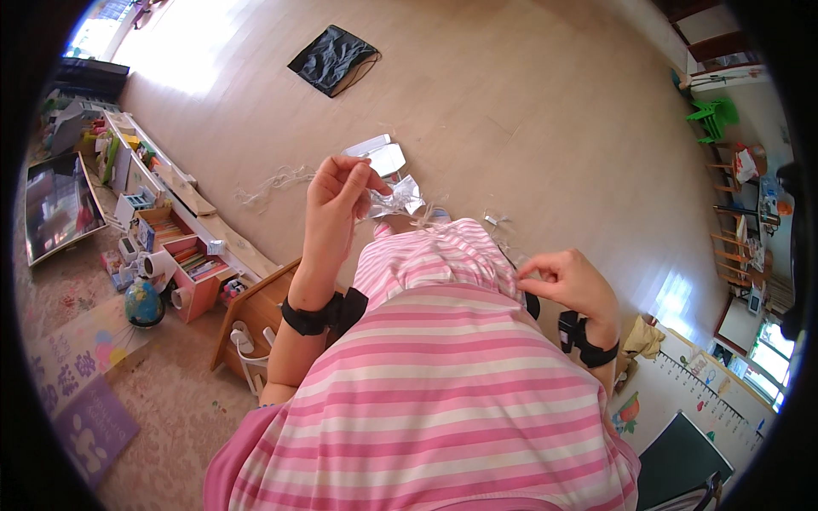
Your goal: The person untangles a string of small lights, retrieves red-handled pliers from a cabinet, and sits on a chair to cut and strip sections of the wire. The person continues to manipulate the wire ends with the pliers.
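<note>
My left hand [335,198] is raised in front of my lap, thumb and fingertips pinched together; whatever they hold is too thin to make out. Just beyond it lies a crumpled clear-and-white plastic wrapper [411,194], with pale string [430,213] by my knees. A white open carton [385,159] rests on the floor behind that hand. My right hand [573,283] hovers beside my right thigh, its fingertips also pinched, close to the pink striped clothing [452,255]. Nothing clear shows between them. Both wrists wear black straps.
Loose white strands [277,183] are strewn on the wooden floor to the left. A small white piece [492,220] lies right of my knees. Farther off is a black drawstring bag [334,61]. Low shelves [192,255], a globe [143,302] and a wooden stool [234,328] stand left.
</note>
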